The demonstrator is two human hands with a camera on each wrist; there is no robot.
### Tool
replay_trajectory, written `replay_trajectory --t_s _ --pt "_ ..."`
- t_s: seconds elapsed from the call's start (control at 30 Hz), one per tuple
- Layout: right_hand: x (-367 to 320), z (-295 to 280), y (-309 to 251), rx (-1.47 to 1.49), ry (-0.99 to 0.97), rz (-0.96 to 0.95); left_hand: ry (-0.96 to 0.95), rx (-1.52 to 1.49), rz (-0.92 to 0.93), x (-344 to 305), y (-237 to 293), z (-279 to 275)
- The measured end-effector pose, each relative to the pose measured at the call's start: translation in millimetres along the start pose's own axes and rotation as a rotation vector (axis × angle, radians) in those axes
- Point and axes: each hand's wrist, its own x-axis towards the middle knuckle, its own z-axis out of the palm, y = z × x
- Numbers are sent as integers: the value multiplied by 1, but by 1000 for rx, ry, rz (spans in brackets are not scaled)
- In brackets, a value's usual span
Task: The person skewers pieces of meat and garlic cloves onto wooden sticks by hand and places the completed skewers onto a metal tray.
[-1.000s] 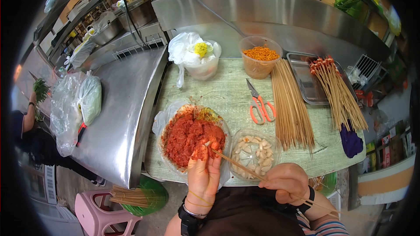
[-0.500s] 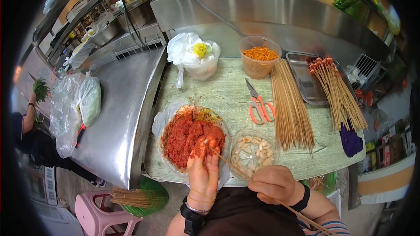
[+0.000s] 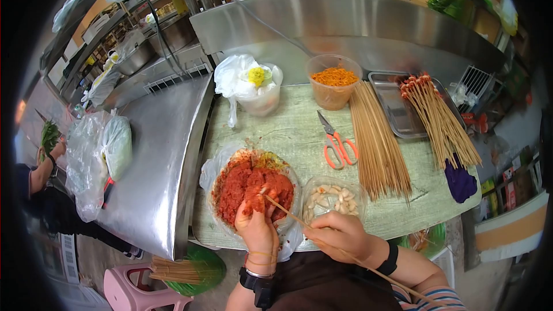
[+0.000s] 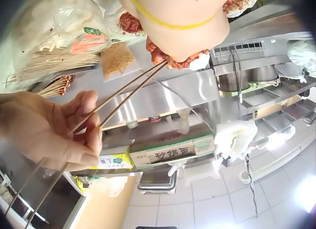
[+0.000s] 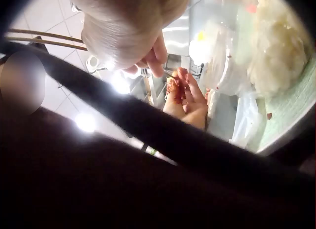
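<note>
My left hand (image 3: 257, 231), smeared red at the fingers, is over a bowl of red minced meat (image 3: 227, 181). Its fingertips pinch a small red-smeared piece (image 3: 263, 190), whose kind I cannot tell. My right hand (image 3: 340, 235) grips thin wooden skewers (image 3: 374, 270) that slant up to the left fingertips. In the left wrist view two skewers (image 4: 129, 88) run from the right hand (image 4: 54, 130) to the red meat at the left fingers. The right wrist view shows the stained left hand (image 5: 190, 110). Peeled garlic cloves (image 3: 344, 194) lie in a clear container just beyond the right hand.
Orange-handled scissors (image 3: 340, 152) and a sheaf of bare skewers (image 3: 377, 144) lie on the table. A metal tray (image 3: 391, 118) supports loaded skewers (image 3: 440, 121). Behind stand a tub of orange shreds (image 3: 331, 101) and a bag-filled tub (image 3: 259, 103). Another person (image 3: 43, 175) is at far left.
The right hand has moved left, closer to the left hand, and the skewers have come with it. The left hand stays at the meat bowl. The head view has shifted slightly.
</note>
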Motion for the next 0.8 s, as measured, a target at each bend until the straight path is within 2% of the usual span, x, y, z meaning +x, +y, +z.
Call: replay_trajectory --t_s 0.07,0.23,0.3,0.33,0.4,0.43,0.5,0.57,0.6,0.63,0.67,0.7,0.73,0.8 --pt "3 6 1 -3 -15 28 -55 57 -36 -3 -2 0" --pt "12 1 -1 41 -11 108 -33 3 -64 4 1 -1" --pt "8 -15 -3 104 -26 261 -24 -3 -70 9 2 -6" --pt "4 -20 -2 104 -28 257 -28 -66 -51 10 2 -8" --pt "-8 -28 -2 539 120 659 -61 -104 -43 12 2 -8" --pt "-11 -33 -1 526 131 655 -75 -111 -48 11 2 -7" --pt "-16 -45 1 709 295 782 -95 -76 45 9 3 -2" --pt "-26 -56 10 704 350 748 -112 -16 121 10 8 3" --pt "-27 -63 11 803 452 819 -100 41 144 11 14 8" --pt "-29 -74 11 887 574 879 -7 122 176 10 16 13" --pt "-31 -86 14 884 571 873 -57 201 197 13 15 7" --pt "-32 -100 18 815 622 856 0 244 227 12 8 2" --pt "-30 -112 23 839 706 824 -5 124 203 8 7 3" --pt "-29 -136 39 832 841 742 1 221 233 7 2 -9"
